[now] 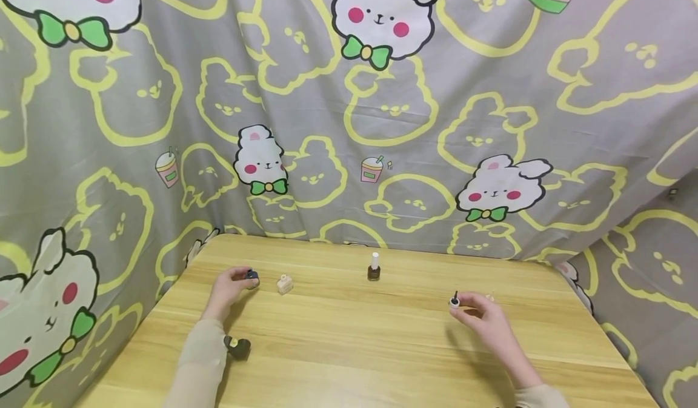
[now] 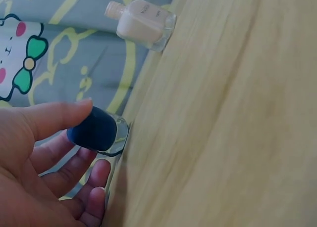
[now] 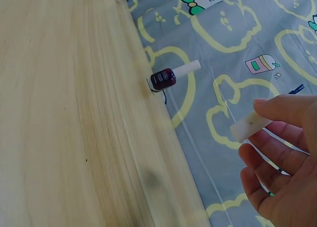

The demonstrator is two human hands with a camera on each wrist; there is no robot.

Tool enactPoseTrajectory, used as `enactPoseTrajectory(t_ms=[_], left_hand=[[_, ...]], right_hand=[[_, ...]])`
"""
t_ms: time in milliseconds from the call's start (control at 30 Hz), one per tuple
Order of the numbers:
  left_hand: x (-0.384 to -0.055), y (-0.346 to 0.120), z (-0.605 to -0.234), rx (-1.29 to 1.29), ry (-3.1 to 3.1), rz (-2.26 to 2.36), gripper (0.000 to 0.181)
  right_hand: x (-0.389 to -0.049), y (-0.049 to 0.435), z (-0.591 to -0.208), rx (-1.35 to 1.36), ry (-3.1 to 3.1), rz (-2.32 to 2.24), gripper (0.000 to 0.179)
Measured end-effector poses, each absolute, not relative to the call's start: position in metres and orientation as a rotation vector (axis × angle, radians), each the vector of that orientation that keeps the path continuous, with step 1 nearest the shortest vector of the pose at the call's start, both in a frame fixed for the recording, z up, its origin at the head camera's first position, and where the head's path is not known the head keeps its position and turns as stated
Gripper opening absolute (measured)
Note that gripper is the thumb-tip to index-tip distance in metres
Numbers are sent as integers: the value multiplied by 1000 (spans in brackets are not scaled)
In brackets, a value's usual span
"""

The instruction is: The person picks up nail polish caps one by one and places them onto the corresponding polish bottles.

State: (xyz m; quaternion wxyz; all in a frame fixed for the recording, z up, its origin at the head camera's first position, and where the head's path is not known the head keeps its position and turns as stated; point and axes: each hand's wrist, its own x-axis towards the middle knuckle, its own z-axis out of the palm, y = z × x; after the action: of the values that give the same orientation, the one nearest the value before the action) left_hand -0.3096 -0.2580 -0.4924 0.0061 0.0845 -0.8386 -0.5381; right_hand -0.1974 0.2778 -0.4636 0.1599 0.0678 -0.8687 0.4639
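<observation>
My left hand [image 1: 231, 284] holds a small dark blue nail polish bottle [image 2: 94, 130] at the far left of the table. The thumb lies along one side of it, with fingers on the other, and its clear glass base is right at the tabletop in the left wrist view. Beside it stands a pale pink nail polish bottle [image 2: 143, 22] with a bare threaded neck. Over the table's right side, my right hand [image 1: 482, 314] pinches a white nail polish cap [image 3: 250, 127] between thumb and fingers. Its dark brush [image 1: 455, 296] points up, away from the table.
A dark red nail polish bottle [image 1: 373, 272] with a tall white cap stands near the back middle. Just behind my right hand lies a small pale thing [image 1: 490, 297]. A black object [image 1: 238, 347] sits against my left sleeve. A patterned curtain [image 1: 392, 202] borders the wooden table [image 1: 354, 347].
</observation>
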Motion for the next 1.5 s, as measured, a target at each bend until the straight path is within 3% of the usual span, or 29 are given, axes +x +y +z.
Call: enactPoseTrajectory(t_ms=[733,1500], left_hand=[[-295,-258,-488,215,-2652,-1637,46],[-262,-231,-466,-24,-2750,-1514,39]], right_hand=[[-209,261,-469,297,-2411,1448,18],[-211,253,-468,229,-2475,1453,22]])
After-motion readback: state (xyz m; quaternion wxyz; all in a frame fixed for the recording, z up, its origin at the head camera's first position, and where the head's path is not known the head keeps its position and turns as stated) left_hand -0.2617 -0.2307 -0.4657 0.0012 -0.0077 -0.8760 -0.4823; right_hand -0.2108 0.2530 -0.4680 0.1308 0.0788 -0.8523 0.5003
